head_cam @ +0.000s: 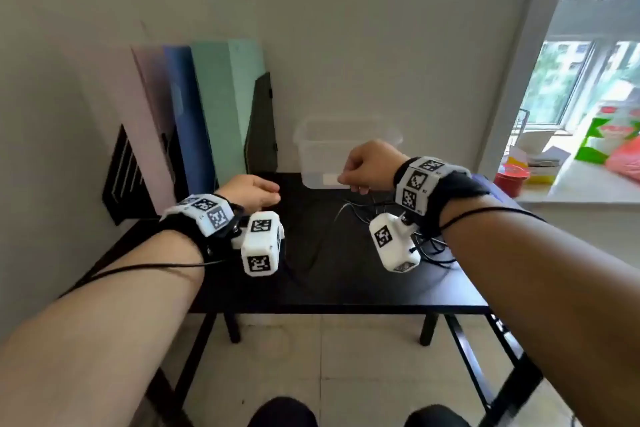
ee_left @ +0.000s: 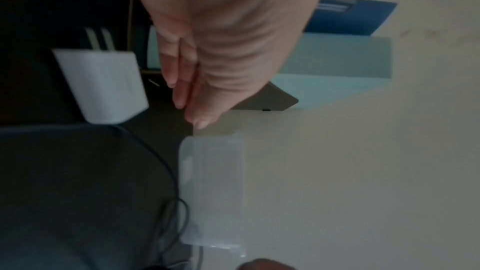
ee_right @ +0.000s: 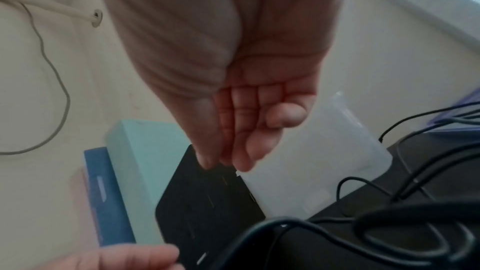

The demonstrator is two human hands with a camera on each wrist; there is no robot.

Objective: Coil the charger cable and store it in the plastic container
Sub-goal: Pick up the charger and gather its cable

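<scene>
My left hand (head_cam: 254, 192) and right hand (head_cam: 369, 165) hover relaxed, empty; the limp, light cable (head_cam: 349, 210) at frame centre suits pinching near one end.

Black table (head_cam: 346, 284), black cable (head_cam: 301, 263), translucent white container (head_cam: 311, 149), blue and mint folders (head_cam: 214, 107).

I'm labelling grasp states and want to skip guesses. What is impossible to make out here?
- Head view: whether the right hand pinches the cable; its curled fingers hide the contact.
- Head view: the charger block, hidden behind the left hand and wrist camera.
- Left wrist view: the plastic container inside, blurred and dim.
- Right wrist view: the cable's ends, cut off by the frame edge.
</scene>
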